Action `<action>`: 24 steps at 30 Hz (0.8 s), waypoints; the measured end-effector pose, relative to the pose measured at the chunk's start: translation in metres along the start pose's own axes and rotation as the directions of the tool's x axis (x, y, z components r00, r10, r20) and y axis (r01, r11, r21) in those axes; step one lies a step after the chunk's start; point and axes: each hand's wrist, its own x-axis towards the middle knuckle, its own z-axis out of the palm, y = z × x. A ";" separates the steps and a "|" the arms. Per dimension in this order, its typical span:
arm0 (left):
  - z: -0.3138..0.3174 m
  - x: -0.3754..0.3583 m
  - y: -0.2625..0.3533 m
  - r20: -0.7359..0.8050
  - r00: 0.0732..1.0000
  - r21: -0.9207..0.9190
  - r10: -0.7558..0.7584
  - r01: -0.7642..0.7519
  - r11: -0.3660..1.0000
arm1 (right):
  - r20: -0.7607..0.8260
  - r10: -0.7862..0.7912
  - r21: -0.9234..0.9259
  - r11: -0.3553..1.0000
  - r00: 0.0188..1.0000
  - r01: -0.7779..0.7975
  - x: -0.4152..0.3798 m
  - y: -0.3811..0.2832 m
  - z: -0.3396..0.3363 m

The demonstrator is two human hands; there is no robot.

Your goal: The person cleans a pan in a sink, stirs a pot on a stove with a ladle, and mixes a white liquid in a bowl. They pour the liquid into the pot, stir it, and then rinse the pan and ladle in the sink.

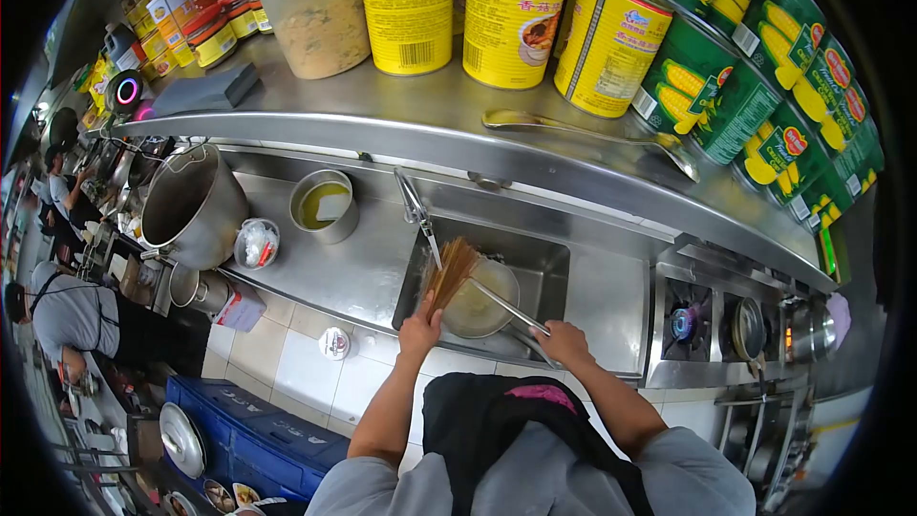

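Observation:
My left hand (pixel 420 330) is closed round the lower end of a brown bundled-strip brush (pixel 453 272), whose bristly end fans out beside the tap (pixel 411 199). A round pan (pixel 482 311) with cloudy liquid in it sits in the steel sink (pixel 552 277). My right hand (pixel 564 342) is closed on a long metal handle (pixel 508 304) that reaches over the pan. A second metal bar shows below that hand, partly hidden. The brush is over the pan's left side.
Left of the sink are a pot of yellowish liquid (pixel 325 205), a bowl with plastic (pixel 256 243) and a tall pot (pixel 191 205). A lit burner (pixel 682 323) is at right. Cans (pixel 406 14) and a ladle (pixel 573 124) occupy the shelf overhead. Other people (pixel 72 311) stand far left.

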 end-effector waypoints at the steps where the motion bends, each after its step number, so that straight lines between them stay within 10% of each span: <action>1: 0.003 0.004 -0.007 0.000 1.000 -0.001 0.000 0.000 1.000 | -0.004 -0.019 -0.015 1.000 1.000 0.019 -0.001 -0.003 -0.002; 9: -0.008 0.001 0.015 0.300 0.949 0.175 -0.098 0.046 0.984 | -0.116 -0.047 -0.128 0.991 0.992 0.032 0.001 -0.022 -0.027; 12: 0.011 0.030 -0.042 0.073 0.987 -0.186 -0.144 0.156 0.970 | -0.151 -0.029 -0.147 0.989 0.988 0.006 0.002 -0.011 -0.025; 21: 0.012 0.023 -0.013 -0.048 0.994 -0.227 0.101 -0.109 0.968 | -0.133 0.069 -0.009 0.997 0.989 -0.071 -0.008 0.008 -0.041; 23: 0.005 0.039 -0.018 0.482 0.771 -0.480 -0.417 0.630 0.610 | -0.120 0.079 -0.007 0.997 0.990 -0.080 -0.013 0.017 -0.038; 24: 0.008 0.040 -0.028 0.473 0.804 -0.513 -0.362 0.585 0.629 | -0.084 0.104 0.024 0.994 0.991 -0.102 -0.015 0.022 -0.036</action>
